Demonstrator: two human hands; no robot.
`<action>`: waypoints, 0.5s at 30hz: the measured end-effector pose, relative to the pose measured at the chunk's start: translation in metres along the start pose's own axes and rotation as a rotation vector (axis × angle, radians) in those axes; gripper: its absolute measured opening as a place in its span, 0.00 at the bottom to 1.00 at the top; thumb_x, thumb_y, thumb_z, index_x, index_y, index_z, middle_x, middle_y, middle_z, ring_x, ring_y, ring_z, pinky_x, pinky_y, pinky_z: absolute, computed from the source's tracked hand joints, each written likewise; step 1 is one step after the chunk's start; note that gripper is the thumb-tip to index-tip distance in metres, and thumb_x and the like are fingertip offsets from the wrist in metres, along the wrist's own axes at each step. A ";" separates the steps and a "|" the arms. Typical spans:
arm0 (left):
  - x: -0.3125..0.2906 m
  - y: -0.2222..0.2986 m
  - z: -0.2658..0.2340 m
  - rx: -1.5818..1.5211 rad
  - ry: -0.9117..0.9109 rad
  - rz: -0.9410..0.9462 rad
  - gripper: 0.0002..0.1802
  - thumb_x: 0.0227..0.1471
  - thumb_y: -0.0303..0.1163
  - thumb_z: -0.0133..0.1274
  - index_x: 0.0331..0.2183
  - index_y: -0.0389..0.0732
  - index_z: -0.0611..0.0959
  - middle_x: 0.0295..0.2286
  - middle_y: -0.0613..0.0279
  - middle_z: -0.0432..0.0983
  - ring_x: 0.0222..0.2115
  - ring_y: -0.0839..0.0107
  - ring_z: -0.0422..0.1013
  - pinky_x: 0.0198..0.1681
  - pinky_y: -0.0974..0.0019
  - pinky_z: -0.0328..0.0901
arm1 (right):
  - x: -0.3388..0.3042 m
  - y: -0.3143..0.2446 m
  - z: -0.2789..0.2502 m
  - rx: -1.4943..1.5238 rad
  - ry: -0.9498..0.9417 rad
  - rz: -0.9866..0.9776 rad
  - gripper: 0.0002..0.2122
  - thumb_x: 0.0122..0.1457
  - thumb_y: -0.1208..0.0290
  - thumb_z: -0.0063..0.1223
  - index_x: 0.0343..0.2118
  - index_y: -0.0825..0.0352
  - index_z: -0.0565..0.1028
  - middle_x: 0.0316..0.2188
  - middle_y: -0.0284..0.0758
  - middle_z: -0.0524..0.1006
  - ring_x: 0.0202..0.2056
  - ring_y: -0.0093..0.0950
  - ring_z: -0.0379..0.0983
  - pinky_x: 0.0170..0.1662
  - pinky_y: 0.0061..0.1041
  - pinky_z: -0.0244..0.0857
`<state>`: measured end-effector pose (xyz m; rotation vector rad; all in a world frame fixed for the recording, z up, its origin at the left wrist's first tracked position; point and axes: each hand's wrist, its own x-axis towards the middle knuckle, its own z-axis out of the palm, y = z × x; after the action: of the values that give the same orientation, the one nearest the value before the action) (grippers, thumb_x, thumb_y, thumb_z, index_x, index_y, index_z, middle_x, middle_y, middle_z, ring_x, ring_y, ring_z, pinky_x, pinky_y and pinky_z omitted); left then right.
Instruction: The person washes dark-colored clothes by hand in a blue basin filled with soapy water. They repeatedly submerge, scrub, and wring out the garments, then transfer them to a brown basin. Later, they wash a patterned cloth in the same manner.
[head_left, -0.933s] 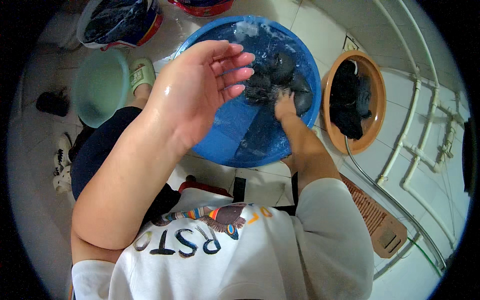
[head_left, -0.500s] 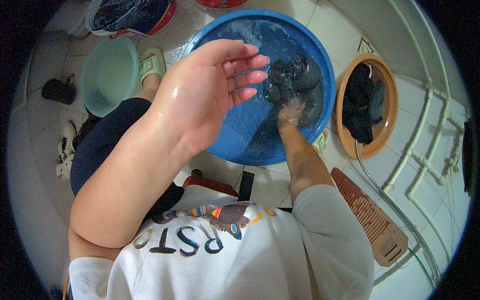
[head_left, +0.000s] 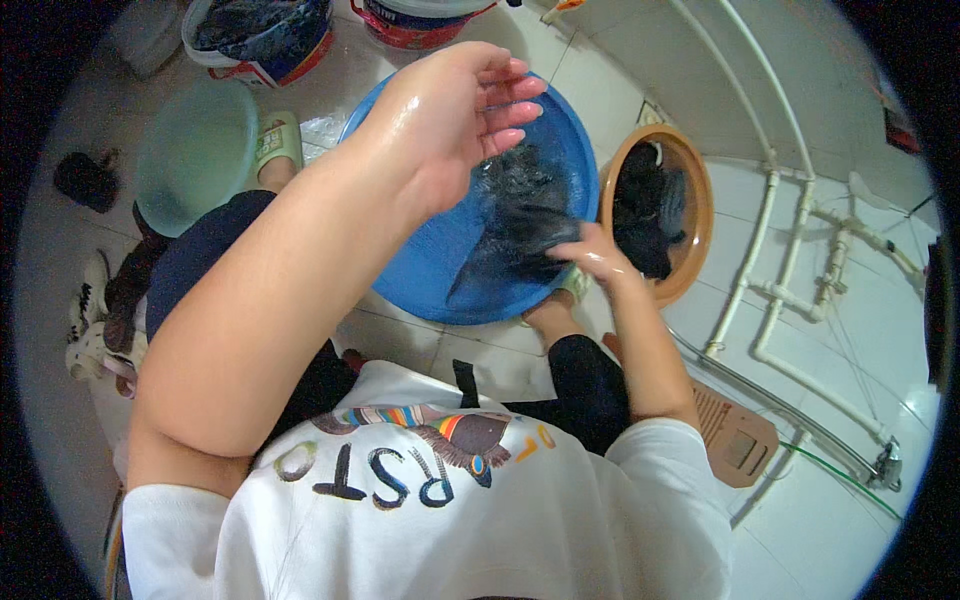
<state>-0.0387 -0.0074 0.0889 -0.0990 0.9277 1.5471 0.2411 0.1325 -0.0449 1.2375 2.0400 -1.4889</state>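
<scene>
A large blue basin (head_left: 415,270) stands on the floor in front of me, with water in it. Dark wet cloth (head_left: 515,240) lies in its right half, one edge drawn up toward the near right rim. My right hand (head_left: 592,252) is closed on that edge; its fingertips are partly hidden in the folds. Over the basin's far left side I hold up my left hand (head_left: 455,125), wet, palm toward me and fingers loosely curved, with nothing in it. Right of the basin is an orange tub (head_left: 703,205) holding dark clothes (head_left: 645,220).
A pale green basin (head_left: 195,155) sits at left, by a slipper-clad foot (head_left: 280,150). Two buckets stand behind, one (head_left: 265,45) with dark contents, another (head_left: 425,25) beside it. A brown washboard (head_left: 740,435), metal hose (head_left: 790,400) and white pipes (head_left: 760,280) are at right; shoes (head_left: 92,335) at left.
My right hand has come up out of the water, pulling the dark cloth toward the near right rim. The left hand stays raised. The view has shifted, showing more of the back bucket.
</scene>
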 end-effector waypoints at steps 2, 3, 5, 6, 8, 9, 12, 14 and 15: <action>-0.001 0.003 0.000 -0.001 0.016 0.030 0.12 0.47 0.39 0.45 0.32 0.42 0.71 0.31 0.64 0.71 0.31 0.74 0.67 0.34 0.72 0.61 | -0.046 -0.052 -0.046 0.121 0.089 0.021 0.19 0.36 0.70 0.56 0.34 0.74 0.71 0.29 0.38 0.74 0.32 0.28 0.70 0.39 0.25 0.63; -0.002 0.004 0.001 -0.003 0.019 0.048 0.12 0.47 0.39 0.45 0.32 0.42 0.71 0.31 0.64 0.71 0.30 0.74 0.67 0.34 0.72 0.61 | -0.069 -0.069 -0.063 0.268 0.194 -0.066 0.18 0.37 0.74 0.54 0.36 0.74 0.70 0.31 0.38 0.73 0.34 0.29 0.70 0.40 0.25 0.63; -0.003 0.007 0.000 -0.006 0.029 0.069 0.12 0.47 0.38 0.44 0.32 0.42 0.71 0.31 0.64 0.72 0.30 0.74 0.67 0.34 0.72 0.61 | -0.108 -0.100 -0.089 0.512 0.347 -0.273 0.19 0.39 0.77 0.51 0.39 0.75 0.68 0.36 0.39 0.72 0.37 0.31 0.69 0.44 0.26 0.62; -0.001 0.007 -0.001 -0.007 0.034 0.067 0.12 0.47 0.38 0.44 0.32 0.42 0.71 0.31 0.64 0.72 0.30 0.75 0.67 0.33 0.72 0.61 | -0.123 -0.114 -0.100 0.607 0.399 -0.388 0.20 0.41 0.76 0.50 0.40 0.75 0.67 0.38 0.40 0.72 0.40 0.33 0.68 0.47 0.28 0.60; 0.000 0.006 -0.003 -0.007 0.032 0.062 0.12 0.47 0.38 0.44 0.32 0.42 0.72 0.31 0.64 0.72 0.29 0.75 0.67 0.33 0.72 0.61 | -0.148 -0.137 -0.117 0.723 0.426 -0.580 0.21 0.43 0.73 0.47 0.43 0.75 0.66 0.42 0.42 0.69 0.46 0.36 0.64 0.53 0.33 0.53; 0.001 0.006 -0.004 -0.005 0.038 0.061 0.12 0.47 0.38 0.44 0.32 0.42 0.72 0.31 0.64 0.72 0.29 0.75 0.67 0.33 0.73 0.61 | -0.154 -0.151 -0.119 0.758 0.419 -0.655 0.21 0.44 0.71 0.45 0.44 0.74 0.66 0.44 0.42 0.68 0.48 0.36 0.62 0.54 0.35 0.49; 0.003 0.007 -0.005 -0.017 0.036 0.044 0.12 0.47 0.38 0.44 0.32 0.42 0.72 0.31 0.64 0.72 0.29 0.75 0.67 0.33 0.72 0.61 | -0.155 -0.170 -0.134 0.919 0.354 -0.814 0.21 0.49 0.64 0.44 0.45 0.70 0.67 0.45 0.40 0.67 0.49 0.36 0.60 0.54 0.40 0.48; 0.002 0.007 -0.001 -0.023 0.014 0.031 0.12 0.47 0.38 0.44 0.32 0.42 0.72 0.31 0.64 0.72 0.29 0.75 0.67 0.33 0.72 0.61 | -0.144 -0.178 -0.136 1.057 0.256 -0.832 0.21 0.49 0.60 0.48 0.44 0.69 0.68 0.45 0.40 0.68 0.49 0.36 0.60 0.54 0.42 0.48; 0.001 0.006 -0.004 -0.017 0.046 0.057 0.12 0.47 0.38 0.44 0.32 0.42 0.72 0.31 0.64 0.72 0.30 0.75 0.67 0.33 0.72 0.61 | -0.120 -0.176 -0.126 1.051 0.409 -0.777 0.21 0.49 0.60 0.50 0.43 0.69 0.68 0.45 0.39 0.68 0.49 0.36 0.60 0.53 0.42 0.49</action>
<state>-0.0460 -0.0084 0.0887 -0.1218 0.9615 1.6114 0.1978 0.1770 0.1950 1.1208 2.1225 -3.1726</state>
